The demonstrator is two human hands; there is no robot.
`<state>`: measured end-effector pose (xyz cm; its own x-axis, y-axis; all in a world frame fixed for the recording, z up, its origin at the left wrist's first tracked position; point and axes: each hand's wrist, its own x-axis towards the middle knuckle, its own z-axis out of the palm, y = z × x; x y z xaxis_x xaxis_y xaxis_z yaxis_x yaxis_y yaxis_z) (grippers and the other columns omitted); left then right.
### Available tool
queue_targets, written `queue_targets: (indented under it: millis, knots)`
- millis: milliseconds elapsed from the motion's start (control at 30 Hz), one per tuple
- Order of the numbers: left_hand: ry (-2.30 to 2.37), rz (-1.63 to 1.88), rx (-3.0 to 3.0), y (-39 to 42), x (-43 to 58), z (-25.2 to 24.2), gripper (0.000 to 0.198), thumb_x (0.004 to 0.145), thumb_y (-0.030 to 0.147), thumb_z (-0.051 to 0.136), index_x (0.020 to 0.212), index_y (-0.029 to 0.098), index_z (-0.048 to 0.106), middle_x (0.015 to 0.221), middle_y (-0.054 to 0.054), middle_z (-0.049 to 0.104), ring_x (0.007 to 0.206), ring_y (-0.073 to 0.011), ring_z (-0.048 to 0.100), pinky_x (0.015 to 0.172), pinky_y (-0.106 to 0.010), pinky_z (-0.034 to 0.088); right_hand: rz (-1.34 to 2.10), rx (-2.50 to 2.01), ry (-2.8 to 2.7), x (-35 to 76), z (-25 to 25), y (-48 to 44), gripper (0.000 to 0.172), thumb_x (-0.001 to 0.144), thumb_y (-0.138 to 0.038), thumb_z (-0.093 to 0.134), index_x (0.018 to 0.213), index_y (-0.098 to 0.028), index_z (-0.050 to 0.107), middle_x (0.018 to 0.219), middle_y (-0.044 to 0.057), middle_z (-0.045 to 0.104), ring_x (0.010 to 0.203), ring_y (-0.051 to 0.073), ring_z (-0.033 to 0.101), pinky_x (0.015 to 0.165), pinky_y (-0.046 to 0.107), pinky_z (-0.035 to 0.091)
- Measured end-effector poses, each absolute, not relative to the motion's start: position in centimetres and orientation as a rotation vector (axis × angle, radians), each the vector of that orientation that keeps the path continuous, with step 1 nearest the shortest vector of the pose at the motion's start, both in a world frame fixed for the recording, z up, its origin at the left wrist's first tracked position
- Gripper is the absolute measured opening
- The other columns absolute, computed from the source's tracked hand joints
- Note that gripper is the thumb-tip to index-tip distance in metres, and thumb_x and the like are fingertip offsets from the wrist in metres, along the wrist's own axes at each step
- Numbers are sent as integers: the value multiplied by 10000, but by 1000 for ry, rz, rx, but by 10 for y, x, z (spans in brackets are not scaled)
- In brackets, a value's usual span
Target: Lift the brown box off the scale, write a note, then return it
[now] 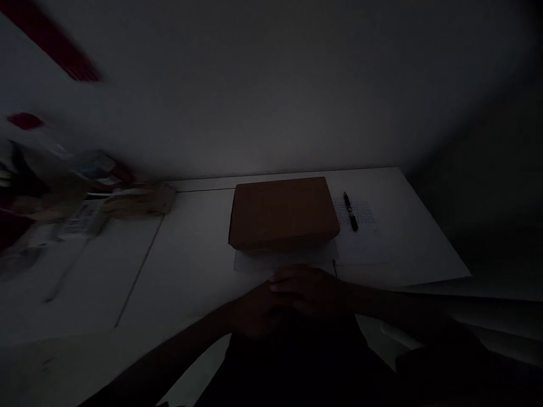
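The picture is very dark. My hands meet at the table's near edge, just in front of a closed brown cardboard box. My right hand lies across the top of my left hand, its fingers stretched out flat over it. I cannot make out the left fingers, which are mostly under the right hand and in shadow. Neither hand touches the box, and no object shows in them. Beneath the box, a clear flat sheet or tray sticks out toward me.
A black pen rests on a sheet of paper with writing, right of the box. At the left, blurred packages and another person's arm appear. The white table meets a pale wall behind.
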<state>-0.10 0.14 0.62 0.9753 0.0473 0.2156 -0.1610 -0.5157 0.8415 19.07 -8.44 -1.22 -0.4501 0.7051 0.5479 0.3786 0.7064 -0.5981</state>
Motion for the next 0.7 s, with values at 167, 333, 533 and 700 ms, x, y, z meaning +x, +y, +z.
queue_targets:
  millis: [167,333,533,700]
  knots:
    - [-283,731,2063,8,-14,26,347,965,144,398,1205,154,648,951,-135,703,864,-208,678,738,-324,547,2,-743,-1913,210,11,-83,395,1023,-280,386,1363,-134,525,1232,154,611,1277,219,541,1015,367,513]
    - [-30,1407,2204,28,-29,25,348,920,104,466,1141,190,720,903,-108,683,864,-222,645,711,-368,520,-372,-962,-1551,242,25,-74,365,965,-262,430,1298,-282,578,1172,83,616,1189,254,575,988,468,500]
    - [473,1715,1800,64,-24,1,401,862,259,638,1261,256,675,1217,-78,649,1158,-233,605,963,-363,501,50,-1208,-1262,273,-5,-45,438,1023,-484,409,1428,-323,440,1481,74,459,1407,244,426,1164,497,378]
    - [657,1375,1517,76,-17,-21,621,901,537,624,1462,297,509,1503,-90,485,1421,-274,431,1165,-431,376,591,-1338,-1130,282,-38,-37,752,949,-766,279,1544,-306,308,1607,79,332,1496,253,323,1228,510,285]
